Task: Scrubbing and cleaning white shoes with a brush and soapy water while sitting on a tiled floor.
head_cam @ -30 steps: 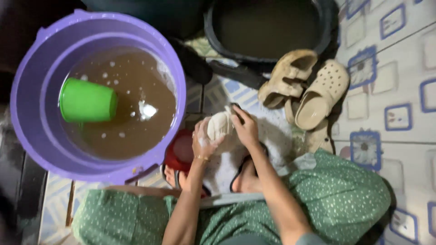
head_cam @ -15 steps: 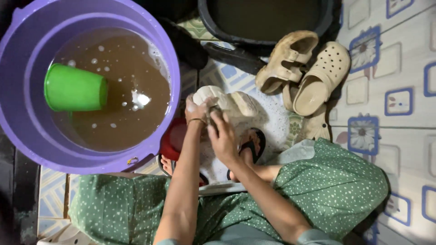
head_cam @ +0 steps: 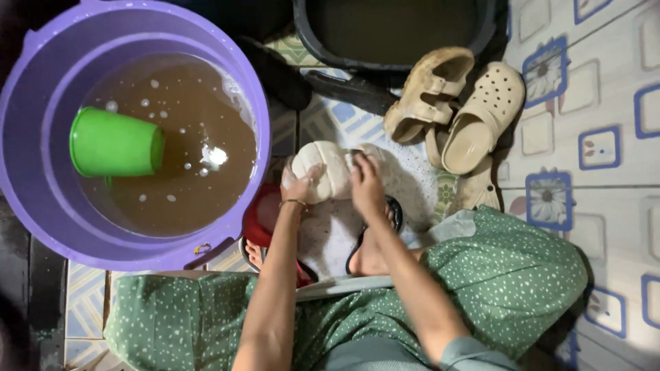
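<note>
Two hands (head_cam: 330,185) on rounded cream rubber shoe (head_cam: 323,168), soapy

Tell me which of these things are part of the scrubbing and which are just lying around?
In use: left hand and right hand on a pale shoe; soapy floor.

Lying about: purple bucket, green cup, beige sandals, black basin.

One head-worn camera looks almost straight down, close over the person's lap and forearms, with the purple basin (head_cam: 41,172) at upper left and the tiled floor (head_cam: 605,96) filling the right.
</note>
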